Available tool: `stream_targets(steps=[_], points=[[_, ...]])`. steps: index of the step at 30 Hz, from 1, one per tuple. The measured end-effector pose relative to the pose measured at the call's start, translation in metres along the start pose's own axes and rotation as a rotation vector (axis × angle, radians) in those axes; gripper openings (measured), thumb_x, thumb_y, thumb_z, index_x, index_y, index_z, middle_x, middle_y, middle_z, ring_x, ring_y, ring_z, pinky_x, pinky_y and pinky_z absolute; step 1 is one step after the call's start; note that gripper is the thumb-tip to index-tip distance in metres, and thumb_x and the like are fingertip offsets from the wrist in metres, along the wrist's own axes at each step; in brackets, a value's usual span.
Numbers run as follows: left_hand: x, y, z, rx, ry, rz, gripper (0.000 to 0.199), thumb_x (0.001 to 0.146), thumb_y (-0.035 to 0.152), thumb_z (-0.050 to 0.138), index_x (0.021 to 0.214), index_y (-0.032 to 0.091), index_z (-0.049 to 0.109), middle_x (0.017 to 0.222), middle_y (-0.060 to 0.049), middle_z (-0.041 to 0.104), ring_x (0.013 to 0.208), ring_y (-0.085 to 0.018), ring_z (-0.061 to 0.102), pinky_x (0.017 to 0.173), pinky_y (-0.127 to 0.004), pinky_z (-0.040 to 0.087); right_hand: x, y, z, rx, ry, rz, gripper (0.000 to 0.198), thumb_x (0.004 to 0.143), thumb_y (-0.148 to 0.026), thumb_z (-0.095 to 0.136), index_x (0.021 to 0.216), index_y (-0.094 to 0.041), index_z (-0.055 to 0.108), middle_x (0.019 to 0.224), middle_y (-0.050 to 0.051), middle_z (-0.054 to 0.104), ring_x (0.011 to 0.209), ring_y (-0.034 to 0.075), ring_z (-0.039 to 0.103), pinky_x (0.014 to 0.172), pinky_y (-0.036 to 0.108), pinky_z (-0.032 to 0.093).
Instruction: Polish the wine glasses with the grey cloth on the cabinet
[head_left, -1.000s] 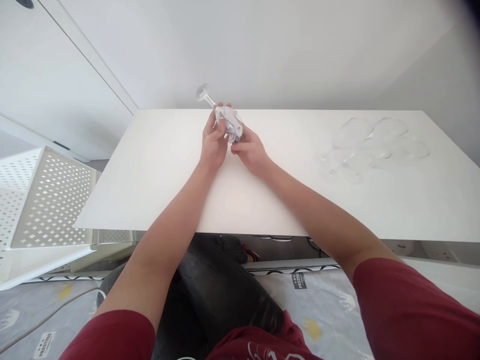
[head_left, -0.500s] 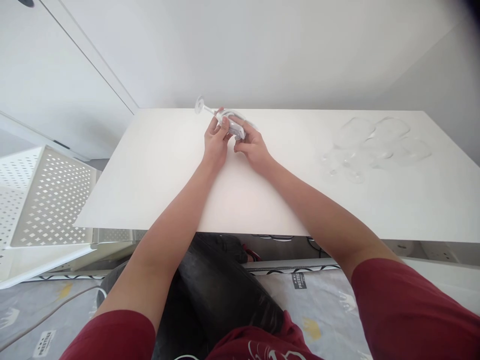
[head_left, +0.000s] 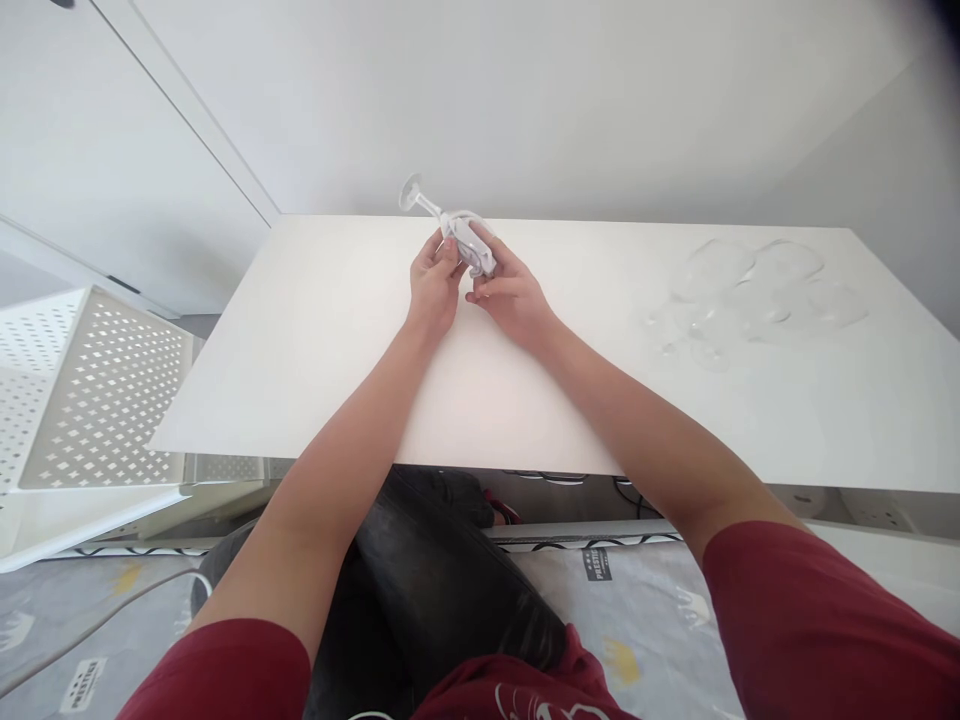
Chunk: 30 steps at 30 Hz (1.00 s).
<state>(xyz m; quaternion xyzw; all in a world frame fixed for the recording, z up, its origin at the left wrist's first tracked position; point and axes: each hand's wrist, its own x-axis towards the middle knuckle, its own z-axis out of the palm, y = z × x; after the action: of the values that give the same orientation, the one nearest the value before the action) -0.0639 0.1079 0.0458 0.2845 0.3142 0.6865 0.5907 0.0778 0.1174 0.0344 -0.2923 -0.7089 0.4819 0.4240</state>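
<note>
Between the left hand point(head_left: 435, 292) and right hand point(head_left: 519, 298), both pinching crumpled, soft white cloth point(head_left: 471, 248) around its far-from-foot end, a stemmed glass point(head_left: 428, 205) was held tilted, round foot outward. It was judged light, stiff, brittle and slippery where bare, best gripped where stem met bowl. Right of the hands, clear, rounded glassware point(head_left: 784, 262) sat on the smooth white tabletop point(head_left: 322, 340).

Cloth point(head_left: 472, 252) and hands point(head_left: 433, 297) largely mask the bowl of the stemmed glass point(head_left: 428, 204); the left edge crops a perforated basket point(head_left: 112, 395).
</note>
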Motion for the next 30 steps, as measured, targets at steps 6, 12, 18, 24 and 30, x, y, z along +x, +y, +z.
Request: stream_targets(steps=[6,12,18,24,30], points=[[-0.005,0.000,0.002,0.100,-0.103,0.062,0.036,0.105,0.059,0.057,0.109,0.029,0.076,0.117,-0.006,0.075,0.118,-0.023,0.067,0.076,-0.031,0.055,-0.001,0.001,-0.001,0.054,0.024,-0.016,0.081,0.087,-0.031,0.061,0.165,-0.037,0.041,0.150,0.003,0.059,0.111,0.028,0.066,0.091,0.049,0.064],[-0.003,-0.002,-0.005,0.134,-0.147,0.057,0.024,0.098,0.041,0.076,0.120,0.033,0.074,0.119,-0.002,0.076,0.126,-0.023,0.066,0.090,-0.031,0.055,-0.002,-0.005,0.000,0.098,0.053,0.037,0.087,0.085,-0.031,0.062,0.168,-0.037,0.035,0.143,0.005,0.062,0.105,0.026,0.066,0.089,0.046,0.063],[-0.008,0.006,0.005,-0.009,-0.115,-0.024,0.044,0.100,0.061,0.064,0.119,0.023,0.075,0.128,-0.013,0.073,0.138,-0.032,0.064,0.099,-0.039,0.058,-0.004,-0.010,-0.004,0.281,0.079,0.048,0.082,0.078,-0.032,0.067,0.158,-0.032,0.047,0.112,0.005,0.065,0.095,0.024,0.064,0.084,0.041,0.062],[-0.008,-0.002,0.003,0.147,-0.133,0.082,0.048,0.088,0.049,0.085,0.132,0.032,0.073,0.136,-0.005,0.074,0.135,-0.027,0.065,0.105,-0.037,0.055,-0.004,-0.010,-0.005,0.548,0.062,0.054,0.053,0.074,-0.026,0.075,0.125,-0.028,0.065,0.101,0.001,0.064,0.089,0.019,0.060,0.083,0.035,0.060],[-0.005,-0.004,0.000,0.222,-0.210,0.085,0.059,0.090,0.051,0.083,0.146,0.040,0.064,0.141,-0.004,0.069,0.135,-0.027,0.065,0.095,-0.033,0.059,-0.001,-0.008,-0.007,0.547,0.121,0.089,0.064,0.071,-0.022,0.075,0.133,-0.033,0.064,0.113,0.002,0.068,0.094,0.021,0.061,0.074,0.033,0.059]])
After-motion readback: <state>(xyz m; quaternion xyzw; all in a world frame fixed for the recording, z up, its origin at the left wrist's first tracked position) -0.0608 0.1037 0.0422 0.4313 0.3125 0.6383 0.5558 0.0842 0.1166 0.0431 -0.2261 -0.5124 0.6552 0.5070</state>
